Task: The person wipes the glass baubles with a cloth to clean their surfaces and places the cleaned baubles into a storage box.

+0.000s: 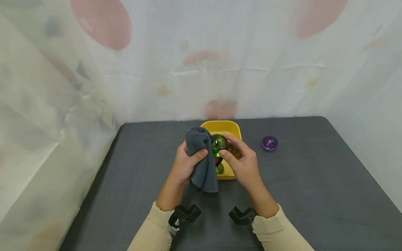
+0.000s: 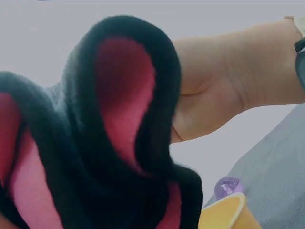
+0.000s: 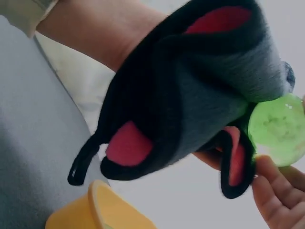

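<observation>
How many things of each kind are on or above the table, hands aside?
Balls: 4 (held green ball, red ball, lower green ball, purple ball)
Cloths: 1 (grey cloth)
Trays: 1 (yellow tray)
Total: 6

Dark grey counter point(image 1: 314, 195). Yellow tray point(image 1: 230, 127) mid-counter with a small green ball point(image 1: 220, 169) inside at its near end. Purple ball point(image 1: 269, 143) right of the tray, apart from it. Sheer patterned curtain point(image 1: 220, 69) behind and left.
</observation>
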